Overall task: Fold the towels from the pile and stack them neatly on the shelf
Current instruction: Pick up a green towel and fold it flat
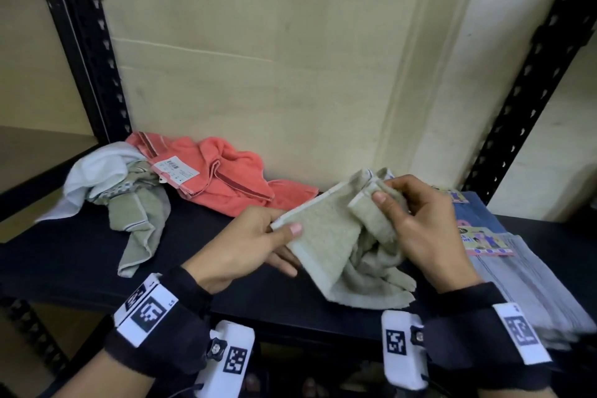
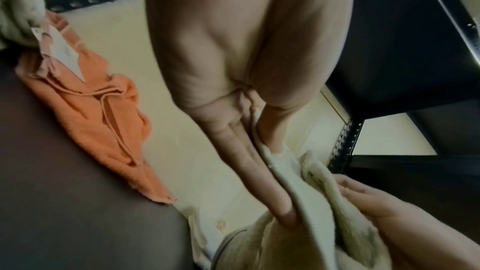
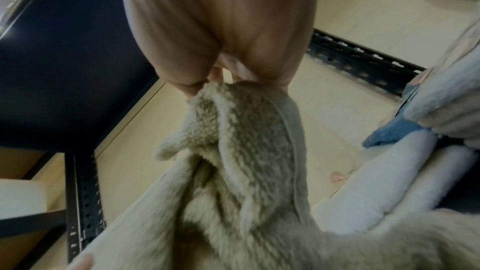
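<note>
Both hands hold a small sage-green towel (image 1: 326,236) above the black shelf (image 1: 74,255). My left hand (image 1: 258,242) pinches its left corner between thumb and fingers; in the left wrist view the towel (image 2: 306,198) runs along the fingers (image 2: 246,151). My right hand (image 1: 416,220) pinches a bunched upper edge, and the rest of the towel (image 3: 246,151) hangs crumpled below it. The pile lies at the back left: a coral towel (image 1: 226,178) with a paper tag, a white towel (image 1: 93,171) and a green towel (image 1: 139,223). Folded grey towels (image 1: 529,287) lie stacked at the right over a blue one (image 1: 478,210).
Black perforated uprights (image 1: 90,52) (image 1: 529,90) frame the shelf on both sides, with a pale wooden back panel (image 1: 274,58) behind. A colourful paper label (image 1: 484,241) lies on the grey stack. Bare shelf surface shows between the pile and the hands.
</note>
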